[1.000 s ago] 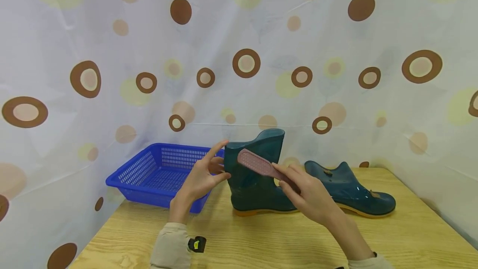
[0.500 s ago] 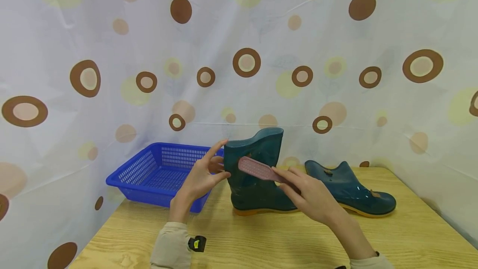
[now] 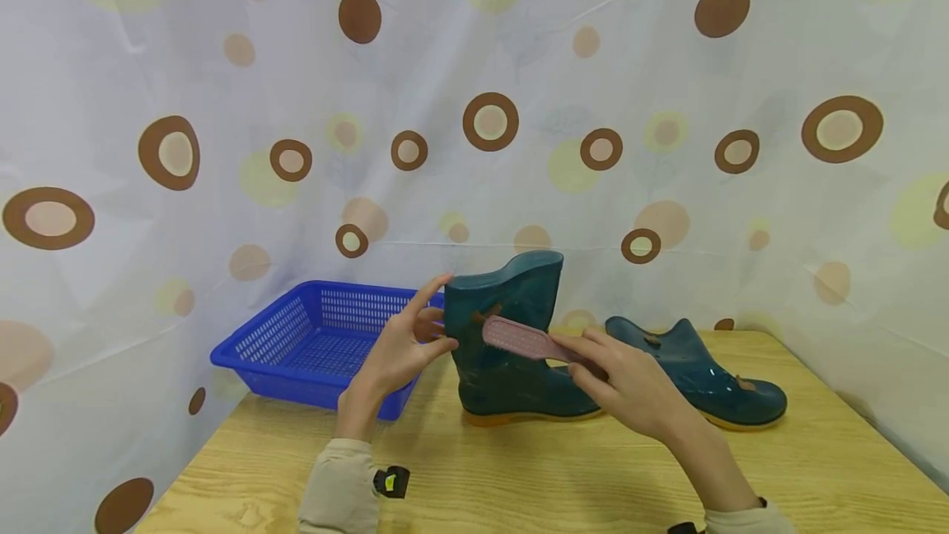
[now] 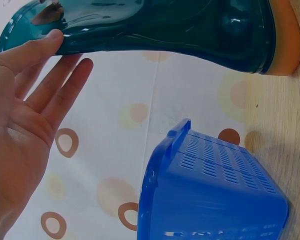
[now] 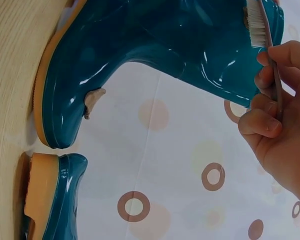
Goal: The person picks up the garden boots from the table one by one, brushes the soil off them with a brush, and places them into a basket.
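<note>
A dark teal rain boot (image 3: 493, 381) with an orange sole stands upright on the table. My left hand (image 3: 398, 351) steadies its shaft at the back edge, thumb on the near side and fingers at the rim and behind. In my right hand (image 3: 626, 386) is the handle of a pink scrub brush (image 3: 515, 338). Its white bristles (image 5: 257, 25) face the boot's shaft, right at a brown muddy patch (image 4: 47, 14) near the top. Another brown clump (image 5: 93, 101) sticks to the toe, seen in the right wrist view.
To the right, a second teal boot (image 3: 689, 369) lies tipped over, with brown clumps on it. A blue perforated plastic basket (image 3: 296, 386) stands at the left edge of the wooden table (image 3: 460, 484). Behind hangs a spotted curtain (image 3: 474, 196).
The brush in my right hand has slid down and to the right across the shaft, uncovering the brown patch. My left hand stays in place on the boot.
</note>
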